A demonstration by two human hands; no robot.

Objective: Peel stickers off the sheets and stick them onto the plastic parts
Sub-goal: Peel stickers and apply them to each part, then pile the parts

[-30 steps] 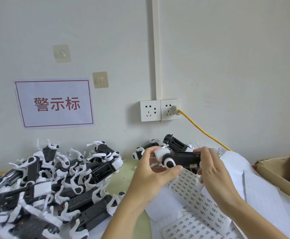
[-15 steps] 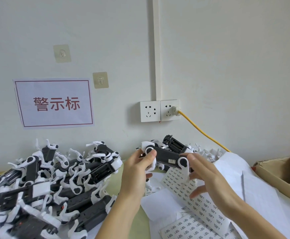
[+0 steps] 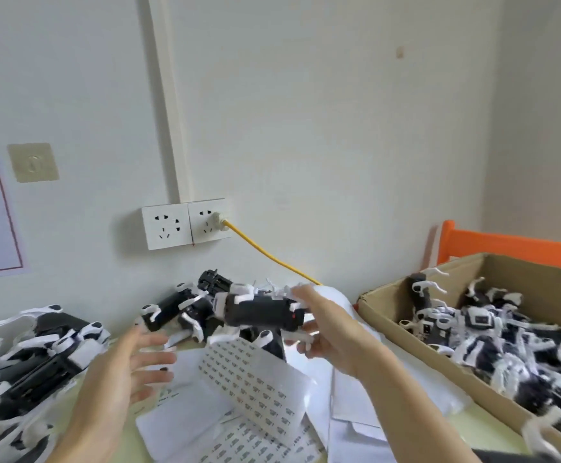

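1. Your right hand (image 3: 329, 332) grips a black-and-white plastic part (image 3: 262, 314) at mid-frame, above the sticker sheets (image 3: 255, 385).
2. Your left hand (image 3: 122, 372) hangs open at lower left, fingers spread, holding nothing.
3. At right, a cardboard box (image 3: 439, 359) holds more parts; a pile of parts (image 3: 28, 362) lies at left.

The held part (image 3: 262, 315) is matt black plastic with white plastic clips. The sticker sheets (image 3: 255, 389) are glossy paper. The box (image 3: 406, 332) is rough brown cardboard.
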